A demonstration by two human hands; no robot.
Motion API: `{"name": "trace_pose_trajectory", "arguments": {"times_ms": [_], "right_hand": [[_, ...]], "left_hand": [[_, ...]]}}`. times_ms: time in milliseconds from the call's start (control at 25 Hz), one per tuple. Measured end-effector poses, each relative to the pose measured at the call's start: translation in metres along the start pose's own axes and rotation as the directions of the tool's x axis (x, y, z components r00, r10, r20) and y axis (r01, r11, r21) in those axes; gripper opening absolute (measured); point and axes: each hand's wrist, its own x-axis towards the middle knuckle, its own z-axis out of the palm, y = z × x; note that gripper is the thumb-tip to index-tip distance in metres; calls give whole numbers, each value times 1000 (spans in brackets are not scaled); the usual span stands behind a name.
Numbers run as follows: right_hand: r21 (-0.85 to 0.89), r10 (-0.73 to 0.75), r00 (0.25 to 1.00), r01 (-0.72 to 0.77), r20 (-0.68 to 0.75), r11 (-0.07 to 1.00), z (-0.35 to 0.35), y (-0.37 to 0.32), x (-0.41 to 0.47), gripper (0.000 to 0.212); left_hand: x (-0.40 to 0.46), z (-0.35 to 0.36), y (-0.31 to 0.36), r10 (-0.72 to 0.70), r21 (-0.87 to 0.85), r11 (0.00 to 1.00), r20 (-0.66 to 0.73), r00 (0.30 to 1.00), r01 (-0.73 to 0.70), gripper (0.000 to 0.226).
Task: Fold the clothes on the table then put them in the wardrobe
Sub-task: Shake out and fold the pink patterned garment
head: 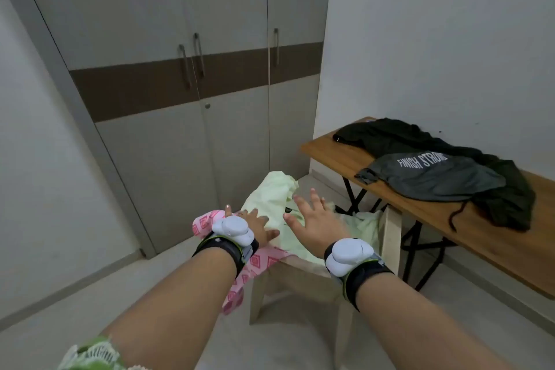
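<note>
You are pressing your left hand [255, 227] flat and holding your right hand [315, 224] spread wide on the green garment [270, 198] lying on the stool [300, 276]. The pink cloth [240, 282] beside the stool is hanging off its edge, so smoothing too hard is risking dragging both to the floor.

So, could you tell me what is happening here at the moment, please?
A person is working on a pale green garment on a small stool. The left hand presses on it beside a pink patterned cloth; the right hand is spread open over it. Two dark garments lie unfolded on the wooden table. The wardrobe is closed.
</note>
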Motion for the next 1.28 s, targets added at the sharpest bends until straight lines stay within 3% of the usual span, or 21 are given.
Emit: {"name": "trace_pose_trajectory", "arguments": {"times_ms": [120,240,400,520,600,720,800,880,960,1080,1160,1280], "right_hand": [[17,32,977,-36,212,999,25,4,7,59],[59,17,936,-40,350,997,54,6,6,53],[156,31,951,-83,309,984,63,5,6,53],[392,2,954,-125,300,911,45,4,7,51],[480,-24,964,-110,265,871,28,2,3,66],[338,7,989,-57,146,939,21,-6,14,68],[191,5,993,-28,119,981,17,-9,24,43],[148,32,982,-61,188,987,0,-7,28,12],[43,62,982,-71,176,997,-27,-8,26,16],[-176,12,999,-5,40,984,-74,-22,32,20],[-227,-73,994,54,-77,972,-110,-37,37,15],[-247,-184,966,136,-182,959,-165,-59,32,18]], "left_hand": [[-1,6,12,69,-90,994,122,990,-58,47],[-1,7,14,153,-83,985,2,988,-153,31],[1,14,17,147,-91,984,-79,986,-154,25],[-2,-1,17,94,-256,956,-193,977,-143,24],[-7,-22,15,29,-439,885,-285,958,-157,19],[-20,-51,21,18,-585,763,-409,913,-276,26],[-26,-70,26,-8,-676,653,-457,889,-341,29],[-30,-90,25,-56,-717,590,-496,867,-372,32],[-34,-113,19,-97,-728,550,-541,835,-408,34],[-35,-136,6,-198,-743,569,-540,818,-353,42],[-36,-145,-1,-215,-673,677,-568,795,-298,48],[-52,-167,5,-38,-618,649,-609,792,-444,45]]}}
